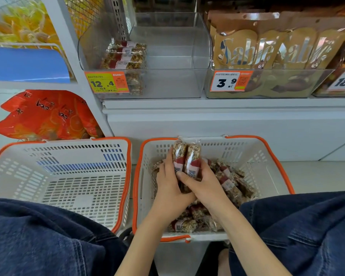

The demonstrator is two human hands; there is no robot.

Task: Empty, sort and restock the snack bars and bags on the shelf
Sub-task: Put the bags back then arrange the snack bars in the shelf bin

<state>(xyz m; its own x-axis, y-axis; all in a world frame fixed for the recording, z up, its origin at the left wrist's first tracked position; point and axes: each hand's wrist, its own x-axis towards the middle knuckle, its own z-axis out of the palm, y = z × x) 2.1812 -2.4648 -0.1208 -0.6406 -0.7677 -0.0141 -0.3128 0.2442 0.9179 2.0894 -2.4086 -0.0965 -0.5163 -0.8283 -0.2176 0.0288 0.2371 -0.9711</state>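
At frame centre, the left hand and right hand together grasped two snack bars above the right basket.

White slotted baskets with orange rims; brown oat bars banded red and white; tan Sablé bags; yellow-and-orange price tag; dark blue denim.

Bare forearms, no sleeves, no rings/watch seen on left hand or right hand. Dark blue denim w/ visible seams on both legs.
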